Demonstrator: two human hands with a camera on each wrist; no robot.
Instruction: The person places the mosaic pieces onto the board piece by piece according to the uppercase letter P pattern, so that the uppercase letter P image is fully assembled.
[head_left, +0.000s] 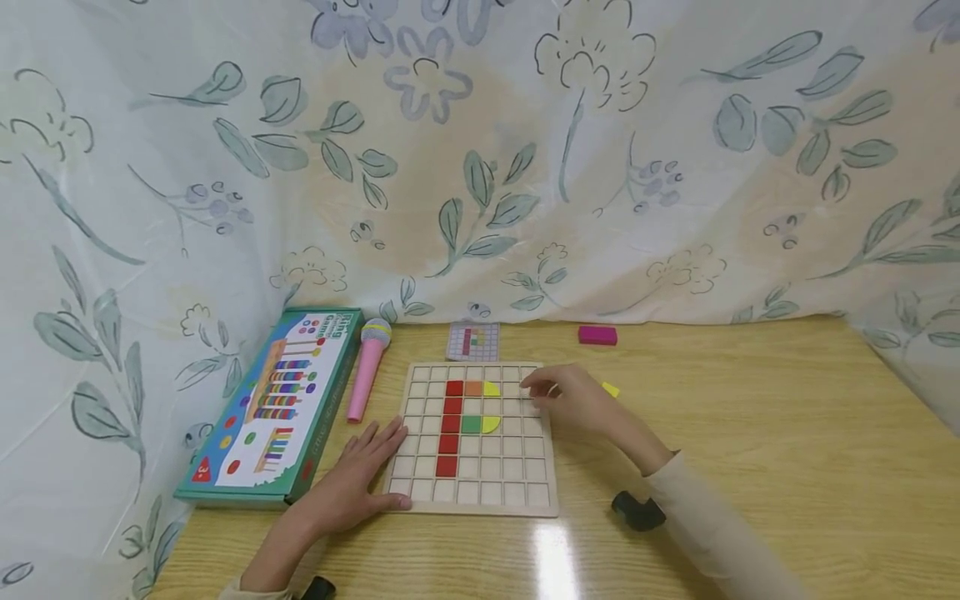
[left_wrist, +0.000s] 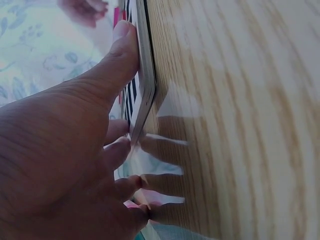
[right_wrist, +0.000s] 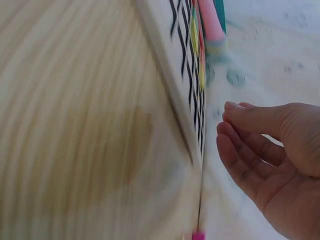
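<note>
My left hand (head_left: 360, 479) rests at the near left corner of a wooden grid board (head_left: 517, 504), fingers spread. In the left wrist view its thumb (left_wrist: 127, 47) lies on the board's edge and the fingertips come down beside the corner. The board carries a column of red squares (head_left: 448, 422), an orange square (head_left: 474, 388), a green square (head_left: 471, 424) and two yellow rounded pieces (head_left: 491, 424). Above the board's right edge hovers my right hand (head_left: 573, 400). Its fingers are loosely bent with thumb and index tips close together, and no piece shows between them in the right wrist view (right_wrist: 270, 150).
Behind the board lies a pattern card (head_left: 473, 342). A pink microphone (head_left: 366, 375) and a game box (head_left: 277, 400) are on the left. A magenta block (head_left: 597, 335) sits at the back right, and a yellow piece (head_left: 611, 389) lies on the table past my right hand.
</note>
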